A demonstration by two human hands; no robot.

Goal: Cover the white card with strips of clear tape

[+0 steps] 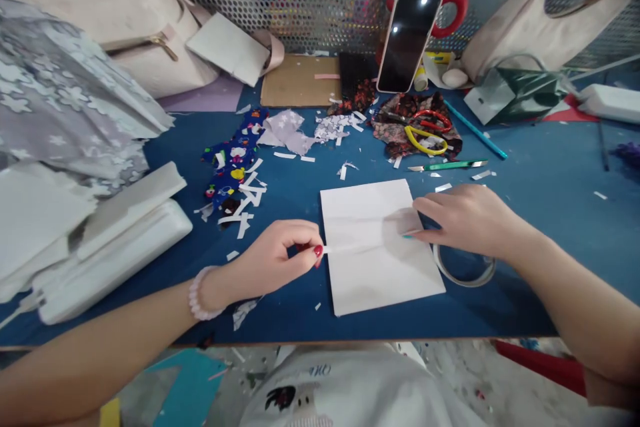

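Observation:
A white folded sheet or board (380,273) lies on the blue table with crease-like lines across its middle. At its left edge, my left hand (280,253) pinches the end of a thin white strip (327,249), thumb against curled fingers. A faint band runs across the sheet from there toward the right, hard to tell from the creases. My right hand (465,220) rests over the right edge, its thumb and forefinger apart and touching the sheet. Just below that hand is a roll of tape (465,280), partly covered by it.
Behind the sheet lie a green craft knife (450,165), yellow-handled scissors (425,140) and a blue pencil (475,130). Fabric scraps (235,153) and paper strips (250,193) are scattered about. A white device (120,260) sits left; a phone (409,40) leans against a cup.

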